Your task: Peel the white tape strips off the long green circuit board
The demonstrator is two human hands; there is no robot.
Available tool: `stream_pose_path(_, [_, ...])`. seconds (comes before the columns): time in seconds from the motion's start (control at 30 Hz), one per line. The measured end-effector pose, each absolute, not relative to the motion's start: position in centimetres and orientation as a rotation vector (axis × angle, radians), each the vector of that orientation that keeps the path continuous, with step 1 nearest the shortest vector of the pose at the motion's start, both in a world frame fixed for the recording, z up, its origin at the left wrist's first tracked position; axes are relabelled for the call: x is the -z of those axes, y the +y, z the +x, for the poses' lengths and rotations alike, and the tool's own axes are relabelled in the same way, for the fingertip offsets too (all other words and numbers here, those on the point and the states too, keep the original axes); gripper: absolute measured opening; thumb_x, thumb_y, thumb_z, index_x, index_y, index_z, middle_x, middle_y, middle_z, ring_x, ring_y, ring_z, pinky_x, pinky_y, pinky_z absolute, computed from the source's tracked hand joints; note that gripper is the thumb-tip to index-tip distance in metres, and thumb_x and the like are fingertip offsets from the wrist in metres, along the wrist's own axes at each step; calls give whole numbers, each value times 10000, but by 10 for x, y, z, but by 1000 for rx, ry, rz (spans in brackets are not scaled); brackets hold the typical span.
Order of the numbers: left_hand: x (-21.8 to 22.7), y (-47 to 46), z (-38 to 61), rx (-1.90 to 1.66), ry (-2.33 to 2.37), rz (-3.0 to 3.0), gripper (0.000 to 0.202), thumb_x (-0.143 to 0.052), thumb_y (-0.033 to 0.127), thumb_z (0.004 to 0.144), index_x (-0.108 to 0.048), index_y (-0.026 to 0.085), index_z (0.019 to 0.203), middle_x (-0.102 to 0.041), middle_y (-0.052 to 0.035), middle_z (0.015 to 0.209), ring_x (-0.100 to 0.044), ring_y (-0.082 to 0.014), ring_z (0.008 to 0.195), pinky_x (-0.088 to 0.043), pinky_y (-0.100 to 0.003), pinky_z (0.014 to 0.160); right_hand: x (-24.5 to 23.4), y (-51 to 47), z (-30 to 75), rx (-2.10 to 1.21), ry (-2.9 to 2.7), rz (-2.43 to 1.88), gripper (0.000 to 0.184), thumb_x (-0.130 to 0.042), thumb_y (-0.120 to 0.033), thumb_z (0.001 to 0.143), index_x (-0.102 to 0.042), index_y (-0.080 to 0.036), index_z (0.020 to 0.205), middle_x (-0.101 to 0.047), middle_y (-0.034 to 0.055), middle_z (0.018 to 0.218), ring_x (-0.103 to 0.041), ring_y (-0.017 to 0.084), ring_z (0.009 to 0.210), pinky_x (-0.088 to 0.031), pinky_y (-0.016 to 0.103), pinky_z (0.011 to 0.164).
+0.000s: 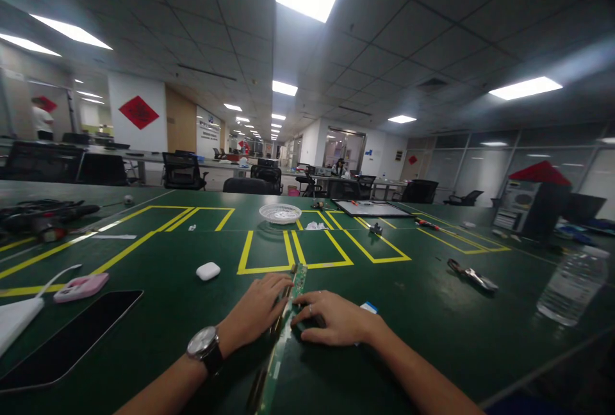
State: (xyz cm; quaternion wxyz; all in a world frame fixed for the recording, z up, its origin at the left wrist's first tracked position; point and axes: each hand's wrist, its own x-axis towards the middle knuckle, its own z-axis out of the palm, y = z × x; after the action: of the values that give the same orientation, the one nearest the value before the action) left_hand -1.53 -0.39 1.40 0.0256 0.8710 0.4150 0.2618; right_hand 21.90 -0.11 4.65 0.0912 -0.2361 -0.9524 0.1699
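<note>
A long, narrow green circuit board [278, 364] runs from the near edge of the view away from me, with a brass-coloured strip along its left side. My left hand [259, 309], with a watch at its wrist, is closed on the board's left edge near the far end. My right hand [334, 317], wearing a ring, lies opposite with its fingers apart. Its fingertips touch the board's right edge. Under the right wrist, a small blue and white item [369, 307] is partly hidden.
On the green table are a black phone [72, 338], a white earbud case [208, 271], a pink device [81, 287], a white basket [280, 213], pliers [472, 275] and a water bottle [571, 287]. A computer tower [526, 207] stands at right. People are visible in the background.
</note>
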Motion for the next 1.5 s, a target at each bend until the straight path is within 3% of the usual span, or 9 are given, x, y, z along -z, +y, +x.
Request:
stream_pose_path(0.17, [-10,-14,-3,-643,1296,2645,338,-468,293,1001,-516,248,1332,-544,-68,1397,-495,-239,1283,-413,-426,1032,-44,9,228,-492,-2741,-658,254,-580,-179,876,-707,-235,1089,-636,47,1226,-574,184,1149,-393,300,1042])
stream_pose_path(0.27, [-5,-16,0,-592,1331,2648,392,-481,344,990,-496,248,1370,-495,-74,1455,-450,-253,1331,-389,-446,1051,-44,20,246,-439,-2721,-800,311,-617,-123,788,-688,-205,1079,-636,61,1148,-574,201,1095,-414,325,1008])
stream_pose_path(0.4, [0,-17,1,-527,1381,2647,422,-457,397,993,-505,230,1378,-455,-83,1497,-391,-274,1383,-344,-477,1086,-46,27,262,-485,-2794,-883,483,-684,-139,691,-646,-189,1170,-585,82,1183,-549,229,1101,-422,346,993])
stream_pose_path(0.6, [3,-16,1,-531,1379,2651,411,-413,396,1007,-515,236,1371,-469,-73,1489,-395,-271,1381,-330,-482,1088,-37,30,258,-483,-2746,-993,370,-646,-140,713,-677,-197,1078,-615,49,1047,-587,181,921,-463,284,836])
stream_pose_path(0.7, [3,-14,0,-525,1369,2667,406,-428,391,997,-522,238,1361,-471,-76,1486,-408,-274,1367,-337,-481,1075,-34,30,254,-412,-2729,-968,300,-653,-182,751,-690,-197,1049,-630,55,1036,-587,196,958,-450,308,883])
stream_pose_path(0.87, [-2,-15,-3,-491,1346,2688,436,-448,413,983,-512,236,1376,-466,-83,1486,-423,-279,1350,-351,-478,1059,-39,24,249,-390,-2734,-822,380,-637,-158,769,-661,-203,1145,-623,71,1144,-560,215,1082,-406,349,990])
stream_pose_path(1.0, [-5,-17,-4,-501,1340,2708,458,-444,424,983,-500,218,1388,-483,-97,1466,-432,-281,1337,-358,-469,1053,-44,19,246,-456,-2742,-783,405,-658,-147,746,-650,-206,1146,-623,61,1147,-560,206,1077,-418,330,969])
stream_pose_path(1.2, [-5,-18,-3,-512,1331,2759,428,-472,415,965,-536,211,1335,-530,-101,1401,-475,-289,1259,-383,-457,1009,-33,19,235,-370,-2650,-926,187,-650,-165,780,-679,-185,964,-643,34,930,-578,156,828,-443,263,761])
stream_pose_path(1.5, [-7,-20,-2,-535,1326,2773,401,-491,404,949,-545,214,1299,-563,-90,1334,-503,-284,1174,-403,-445,952,-15,19,217,-227,-2503,-986,119,-651,-159,792,-681,-185,905,-630,28,866,-560,152,797,-419,255,716])
